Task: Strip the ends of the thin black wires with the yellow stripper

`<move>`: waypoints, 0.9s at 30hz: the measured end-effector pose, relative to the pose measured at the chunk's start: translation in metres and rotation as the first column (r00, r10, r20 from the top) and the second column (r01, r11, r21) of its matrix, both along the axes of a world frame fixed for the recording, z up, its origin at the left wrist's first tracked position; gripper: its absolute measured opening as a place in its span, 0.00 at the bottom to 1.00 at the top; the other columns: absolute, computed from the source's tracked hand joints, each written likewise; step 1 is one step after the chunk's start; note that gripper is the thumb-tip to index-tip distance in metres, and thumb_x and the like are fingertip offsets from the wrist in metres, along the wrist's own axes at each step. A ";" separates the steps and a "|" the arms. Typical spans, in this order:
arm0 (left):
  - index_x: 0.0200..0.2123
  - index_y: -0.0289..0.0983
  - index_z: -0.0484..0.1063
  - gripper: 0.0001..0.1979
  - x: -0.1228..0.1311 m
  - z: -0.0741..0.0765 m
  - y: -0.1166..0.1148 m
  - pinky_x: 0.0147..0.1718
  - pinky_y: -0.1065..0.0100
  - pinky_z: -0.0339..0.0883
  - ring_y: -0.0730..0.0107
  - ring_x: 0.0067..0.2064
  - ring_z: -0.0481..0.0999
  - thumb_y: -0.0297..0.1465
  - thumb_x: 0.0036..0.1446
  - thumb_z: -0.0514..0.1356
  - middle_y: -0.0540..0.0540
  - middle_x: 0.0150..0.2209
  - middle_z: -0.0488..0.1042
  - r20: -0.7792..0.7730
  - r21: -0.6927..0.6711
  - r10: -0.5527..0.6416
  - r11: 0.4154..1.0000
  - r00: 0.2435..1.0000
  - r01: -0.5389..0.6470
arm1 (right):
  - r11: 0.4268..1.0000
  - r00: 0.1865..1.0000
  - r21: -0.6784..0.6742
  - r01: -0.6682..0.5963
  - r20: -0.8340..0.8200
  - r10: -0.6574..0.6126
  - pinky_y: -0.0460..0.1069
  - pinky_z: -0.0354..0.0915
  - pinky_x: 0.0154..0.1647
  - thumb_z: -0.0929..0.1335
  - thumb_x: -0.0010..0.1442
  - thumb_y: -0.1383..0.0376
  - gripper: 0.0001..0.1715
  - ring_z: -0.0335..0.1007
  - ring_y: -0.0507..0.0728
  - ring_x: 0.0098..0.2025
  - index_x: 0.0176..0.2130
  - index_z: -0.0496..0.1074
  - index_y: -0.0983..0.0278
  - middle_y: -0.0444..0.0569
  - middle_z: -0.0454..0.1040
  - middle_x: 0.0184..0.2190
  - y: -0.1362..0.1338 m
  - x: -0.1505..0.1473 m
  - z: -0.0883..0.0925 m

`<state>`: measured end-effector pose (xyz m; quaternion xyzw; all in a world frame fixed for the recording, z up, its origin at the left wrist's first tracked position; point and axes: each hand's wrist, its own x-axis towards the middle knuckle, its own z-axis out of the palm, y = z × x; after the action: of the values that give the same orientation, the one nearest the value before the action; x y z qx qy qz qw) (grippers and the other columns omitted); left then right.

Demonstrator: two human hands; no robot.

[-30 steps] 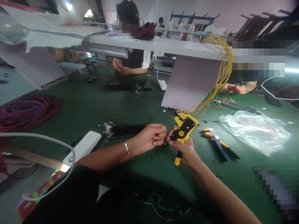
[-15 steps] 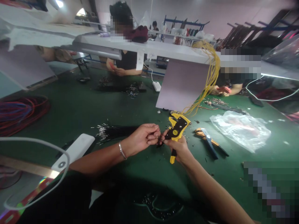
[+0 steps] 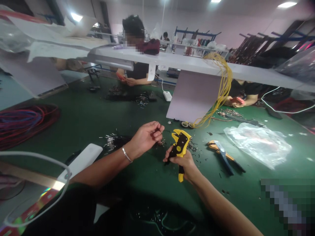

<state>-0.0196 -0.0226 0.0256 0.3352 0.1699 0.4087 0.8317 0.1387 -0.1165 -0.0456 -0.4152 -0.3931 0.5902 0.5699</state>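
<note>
My right hand is wrapped round a yellow and black wire stripper, its jaws pointing up and away from me. To its left, my left hand is raised with thumb and fingers pinched together; a small dark bit shows at the fingertips, too fine to make out. Partly hidden behind the left hand lies a bundle of thin black wires with bright ends. Short dark wire pieces lie just beyond the wire stripper. The two hands are apart.
A second wire stripper, orange and dark blue, and a clear plastic bag lie at right. Yellow wires hang from the shelf. Red and blue wire coils and a white power bank lie left. Two people work across the table.
My hands have moved apart: the right hand with the wire stripper is lower, the left is slightly higher and further left. The camera view has tilted up a little.
</note>
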 end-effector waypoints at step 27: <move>0.25 0.30 0.66 0.11 -0.003 -0.006 0.019 0.17 0.79 0.53 0.86 0.17 0.54 0.21 0.61 0.52 0.47 0.25 0.66 0.098 -0.242 0.014 0.970 0.995 0.010 | 0.999 0.551 0.014 0.041 0.834 -0.034 0.52 0.64 0.34 0.67 0.46 0.68 0.13 0.69 0.59 0.31 0.35 0.71 0.64 0.49 0.74 0.29 -0.044 0.031 0.009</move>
<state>-0.0229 -0.0037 0.0199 0.2106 0.1776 0.4020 0.8732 0.1694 -0.1602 -0.0364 -0.6553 -0.6052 0.3122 0.3269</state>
